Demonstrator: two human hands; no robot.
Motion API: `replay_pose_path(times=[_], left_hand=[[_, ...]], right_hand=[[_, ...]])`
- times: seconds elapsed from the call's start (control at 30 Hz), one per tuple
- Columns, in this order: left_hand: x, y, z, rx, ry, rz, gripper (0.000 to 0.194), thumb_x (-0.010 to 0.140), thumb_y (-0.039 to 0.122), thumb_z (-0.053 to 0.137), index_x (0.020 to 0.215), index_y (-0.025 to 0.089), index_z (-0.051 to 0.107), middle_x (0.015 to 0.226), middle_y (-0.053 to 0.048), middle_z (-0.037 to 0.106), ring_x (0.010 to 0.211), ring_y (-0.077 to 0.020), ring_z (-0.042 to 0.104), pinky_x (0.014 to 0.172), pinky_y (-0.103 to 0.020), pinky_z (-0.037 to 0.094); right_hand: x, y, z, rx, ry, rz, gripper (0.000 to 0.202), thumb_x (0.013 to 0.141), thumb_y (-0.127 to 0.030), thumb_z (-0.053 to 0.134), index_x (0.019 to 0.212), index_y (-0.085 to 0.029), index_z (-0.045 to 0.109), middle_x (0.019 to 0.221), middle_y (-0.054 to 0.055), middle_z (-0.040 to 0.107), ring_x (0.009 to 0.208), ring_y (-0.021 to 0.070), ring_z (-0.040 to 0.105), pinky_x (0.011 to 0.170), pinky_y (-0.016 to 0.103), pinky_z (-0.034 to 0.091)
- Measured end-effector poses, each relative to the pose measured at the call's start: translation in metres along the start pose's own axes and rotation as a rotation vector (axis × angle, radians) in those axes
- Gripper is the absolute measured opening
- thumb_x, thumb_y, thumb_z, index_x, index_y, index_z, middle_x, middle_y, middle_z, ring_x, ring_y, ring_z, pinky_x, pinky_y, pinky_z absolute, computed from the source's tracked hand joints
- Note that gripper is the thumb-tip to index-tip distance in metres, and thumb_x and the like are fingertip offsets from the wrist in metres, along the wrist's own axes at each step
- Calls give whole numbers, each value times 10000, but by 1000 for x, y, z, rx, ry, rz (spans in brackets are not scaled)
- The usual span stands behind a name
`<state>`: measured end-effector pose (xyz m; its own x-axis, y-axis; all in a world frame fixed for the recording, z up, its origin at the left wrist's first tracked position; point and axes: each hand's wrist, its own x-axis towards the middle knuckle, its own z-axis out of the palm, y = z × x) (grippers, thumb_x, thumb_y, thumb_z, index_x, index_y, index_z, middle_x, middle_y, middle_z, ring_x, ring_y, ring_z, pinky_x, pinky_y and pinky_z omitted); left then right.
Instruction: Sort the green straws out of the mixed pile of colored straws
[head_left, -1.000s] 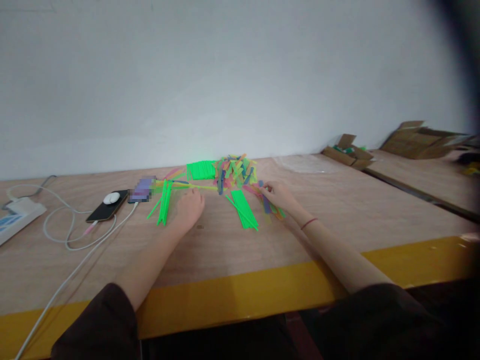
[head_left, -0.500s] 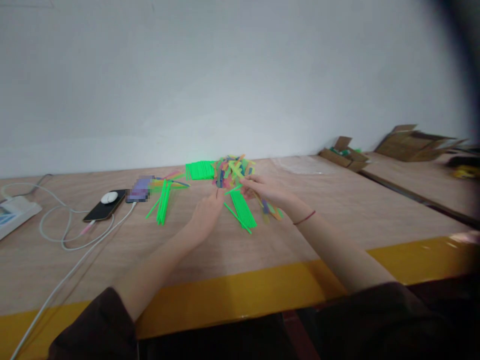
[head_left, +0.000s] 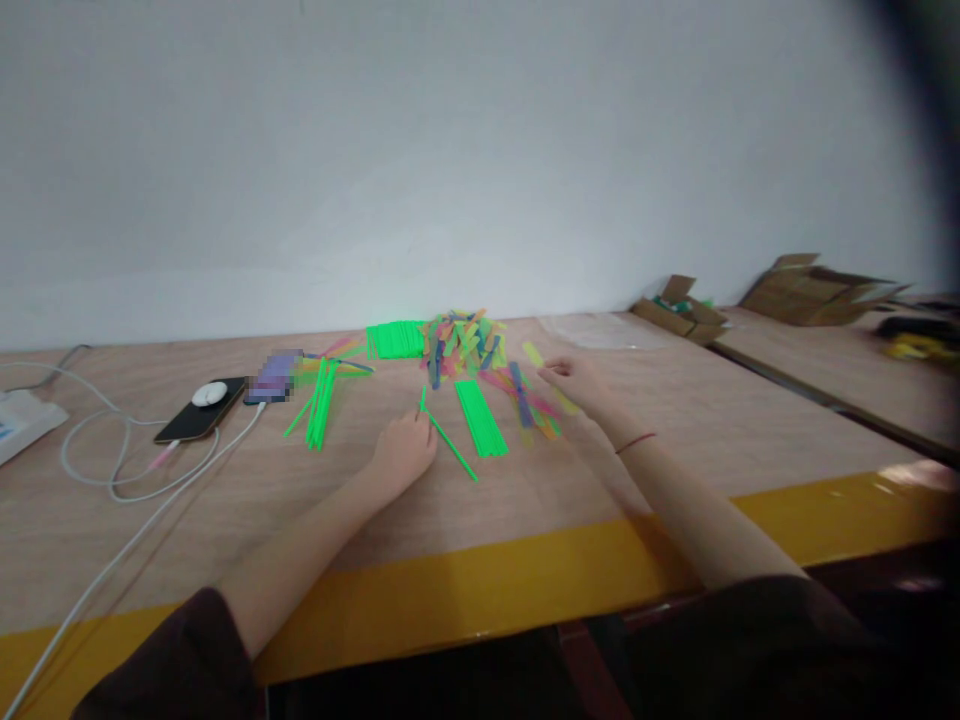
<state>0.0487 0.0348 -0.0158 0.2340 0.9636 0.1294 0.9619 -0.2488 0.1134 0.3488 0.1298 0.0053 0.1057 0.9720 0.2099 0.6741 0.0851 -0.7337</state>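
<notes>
My left hand (head_left: 405, 450) is closed on a thin green stick (head_left: 423, 398) that pokes up from its fingers. Another green stick (head_left: 452, 447) slants down to the right beside it. Pinched in my right hand (head_left: 561, 374) is a yellow strip (head_left: 533, 353), held above the table. Below and left of that hand lies a loose group of coloured strips (head_left: 520, 395). Between my hands rests a row of green sticks (head_left: 481, 420). Farther back is a heap of coloured strips (head_left: 465, 342), with a green bundle (head_left: 395, 340) at its left.
More green sticks (head_left: 321, 405) and a few coloured strips lie left, near a blurred phone (head_left: 274, 378). A black phone (head_left: 196, 412) carries a white mouse (head_left: 209, 394), with white cables around. Cardboard boxes (head_left: 679, 315) (head_left: 814, 290) stand at the back right.
My right hand has moved right, away from the heap, with a yellow strip. My left hand has drawn slightly back toward me and left. The slanting green stick now lies nearer my left hand.
</notes>
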Motion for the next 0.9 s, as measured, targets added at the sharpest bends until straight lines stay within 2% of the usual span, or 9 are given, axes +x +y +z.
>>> replay_pose_path(times=[0.17,0.3,0.4,0.53,0.6,0.7,0.77,0.83,0.9], left_hand=[[17,28,12,-18,21,-4,415,971,372,338,1092,91,619,1120,-190,610,1022,-301,618,850,-415,503],[30,44,14,-17,46,4,421,970,390,344,1124,109,617,1172,-182,590,1060,-316,595,841,-423,501],[31,50,14,-20,59,9,434,975,413,332,1137,125,612,1174,-164,596,1088,-311,575,858,-409,491],[16,45,10,-42,46,49,563,965,540,271,1165,131,602,1146,-160,608,1086,-315,566,883,-427,470],[5,37,10,-52,27,123,668,929,638,267,1233,128,573,1215,-176,582,1142,-332,535,933,-455,440],[-7,25,16,-64,-22,286,881,824,778,333,1389,111,447,1405,-218,452,1307,-375,402,1049,-507,340],[-8,20,21,-79,-45,356,988,768,821,381,1425,84,396,1463,-240,382,1364,-390,328,1092,-516,285],[-4,20,26,-108,-22,378,965,781,796,409,1408,63,412,1446,-239,408,1358,-370,350,1100,-482,293],[3,23,28,-141,27,382,853,835,729,419,1367,64,457,1389,-217,479,1307,-327,425,1078,-432,336]], right_hand=[[4,10,36,-230,10,-21,241,833,-372,581,760,-149,636,712,86,684,661,189,601,552,255,387],[6,12,44,-327,-7,-91,336,899,-402,485,766,-143,654,786,113,702,704,195,612,577,255,381],[4,13,45,-350,-21,-101,431,917,-483,447,756,-142,657,796,116,701,690,194,611,577,259,383],[3,15,47,-360,-13,-123,470,921,-529,435,779,-143,662,813,106,702,711,198,619,595,262,391],[4,16,48,-371,-16,-128,466,926,-528,431,805,-143,665,839,107,703,738,204,624,611,265,398],[4,17,49,-381,-28,-133,496,927,-559,411,879,-139,670,890,123,701,779,216,630,649,276,419],[0,15,49,-402,-17,-162,517,912,-586,428,972,-129,663,960,146,691,842,235,632,707,293,439],[-4,12,49,-438,-17,-216,536,886,-600,474,1063,-121,639,1042,169,668,912,254,625,766,312,450],[-9,10,49,-478,-36,-263,535,862,-584,523,1113,-121,616,1098,178,641,949,264,616,799,321,453]])
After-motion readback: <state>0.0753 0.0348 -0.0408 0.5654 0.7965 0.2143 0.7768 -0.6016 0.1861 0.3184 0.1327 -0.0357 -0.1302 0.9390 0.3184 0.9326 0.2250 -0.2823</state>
